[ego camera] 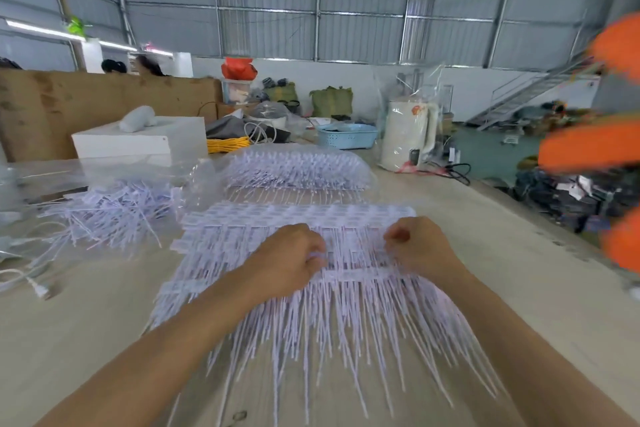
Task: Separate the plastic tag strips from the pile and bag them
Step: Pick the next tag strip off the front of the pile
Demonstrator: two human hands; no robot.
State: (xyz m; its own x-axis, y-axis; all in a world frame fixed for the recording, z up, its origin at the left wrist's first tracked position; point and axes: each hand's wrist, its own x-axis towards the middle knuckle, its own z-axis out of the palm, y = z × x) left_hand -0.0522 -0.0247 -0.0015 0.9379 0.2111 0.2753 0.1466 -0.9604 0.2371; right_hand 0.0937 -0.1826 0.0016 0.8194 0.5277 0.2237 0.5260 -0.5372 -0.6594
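Observation:
A wide pile of pale lilac plastic tag strips (298, 218) lies in overlapping rows at the table's middle, thin tails pointing toward me. My left hand (287, 258) rests on the pile with fingers curled, pinching a strip at its left end. My right hand (420, 250) is curled on the same row at its right end. A clear plastic bag (114, 204) at the left holds a loose heap of separated tags. Another clear bag packed with tag strips (298, 168) lies behind the pile.
A white box (138, 140) stands at the back left, with a yellow cable coil (227, 144), a blue basket (348, 137) and a bagged white kettle (407, 135) further right. A white plug and cord (34, 286) lie at the left. The table edge runs diagonally at the right.

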